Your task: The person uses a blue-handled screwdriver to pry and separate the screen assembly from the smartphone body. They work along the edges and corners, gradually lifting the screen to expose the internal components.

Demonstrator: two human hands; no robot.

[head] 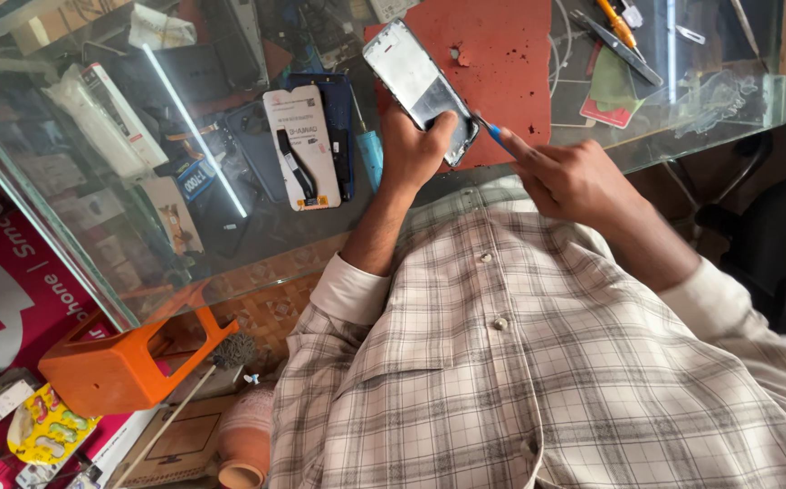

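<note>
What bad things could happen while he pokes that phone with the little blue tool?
The thin blue-handled tool in the right hand presses at the edge of the black glossy phone; a slip might scratch the phone or jab the left hand holding it. The phone is tilted above the glass counter, held by one hand only, so a hard push could knock it loose.

A phone (420,89) sits above the mat (501,63) on the desk (700,118); a screen pack (300,147) lies to its left.
</note>
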